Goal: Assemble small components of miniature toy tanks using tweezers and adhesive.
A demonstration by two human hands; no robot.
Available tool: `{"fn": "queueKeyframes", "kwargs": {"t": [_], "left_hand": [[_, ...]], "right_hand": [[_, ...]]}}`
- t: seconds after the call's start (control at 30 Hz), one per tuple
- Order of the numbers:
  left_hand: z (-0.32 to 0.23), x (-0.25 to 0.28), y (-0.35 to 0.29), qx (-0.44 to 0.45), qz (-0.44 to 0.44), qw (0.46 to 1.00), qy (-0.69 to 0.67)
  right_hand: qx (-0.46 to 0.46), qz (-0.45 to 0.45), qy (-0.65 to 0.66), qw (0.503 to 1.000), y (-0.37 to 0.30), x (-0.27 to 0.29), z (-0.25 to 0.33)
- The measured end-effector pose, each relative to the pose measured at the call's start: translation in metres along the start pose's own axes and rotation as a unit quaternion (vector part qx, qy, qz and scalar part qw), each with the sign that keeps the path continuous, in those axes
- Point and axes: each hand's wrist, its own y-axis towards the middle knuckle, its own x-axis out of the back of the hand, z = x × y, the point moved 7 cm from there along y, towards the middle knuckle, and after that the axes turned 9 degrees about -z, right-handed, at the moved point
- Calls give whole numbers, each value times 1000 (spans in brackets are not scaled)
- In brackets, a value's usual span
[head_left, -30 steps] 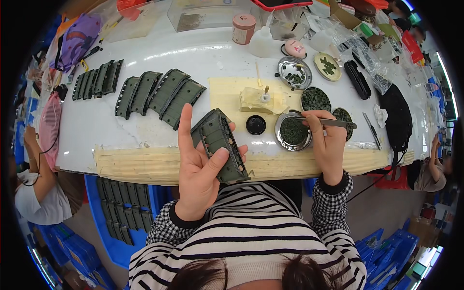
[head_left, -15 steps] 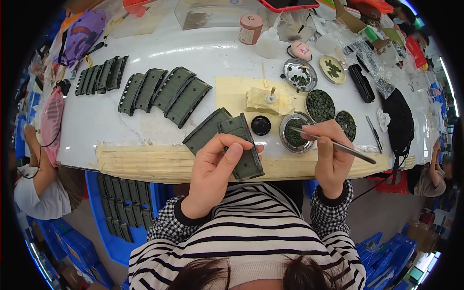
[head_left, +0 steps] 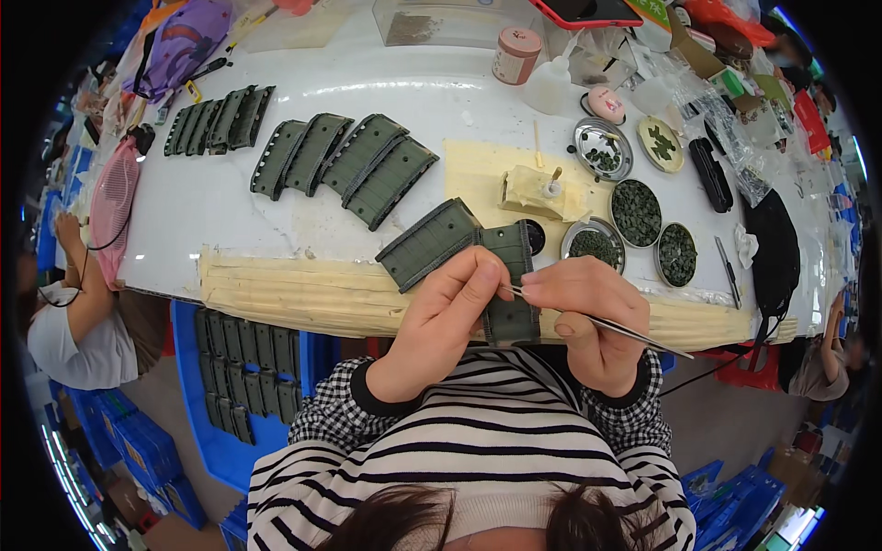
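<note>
My left hand (head_left: 424,326) is closed on a dark green ribbed rectangular panel (head_left: 514,323), which stands tilted at the table's front edge. In my right hand (head_left: 602,312) a pair of metal tweezers (head_left: 638,337) is pinched, and its tips meet the panel beside my left fingertips. Whether the tips grip a small piece is too small to tell. Another green panel (head_left: 429,245) lies on the table just behind my left hand. Right of the held panel is a steel dish (head_left: 564,237) of tiny green pieces; a small black pot (head_left: 537,236) is partly hidden by the panel.
Several similar panels (head_left: 390,181) lie in rows at the left. A tape-wrapped block (head_left: 528,191) sits on yellow paper. Tins of dark green pieces (head_left: 636,213), a pen-like tool (head_left: 728,272) and a black cloth pouch (head_left: 770,243) are at the right. A blue crate (head_left: 191,386) holds more panels below.
My right hand has brought the tweezers left, from the steel dish to the held panel. The held panel has turned more upright. The whole view has shifted slightly.
</note>
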Motion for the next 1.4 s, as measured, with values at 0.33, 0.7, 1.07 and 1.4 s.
{"fn": "queueKeyframes", "kwargs": {"t": [0.33, 0.7, 1.07, 1.4], "left_hand": [[-1, -9, -1, 55, 18, 989, -133], [1, -8, 0, 56, 11, 990, -132], [2, -5, 0, 58, 3, 991, -120], [2, -7, -1, 52, -13, 990, -131]], "right_hand": [[41, 7, -17, 999, -6, -3, 1], [72, 25, -41, 996, -5, -5, 3], [71, 32, -49, 996, -6, -6, 3], [81, 36, -58, 994, -5, -8, 5]]}}
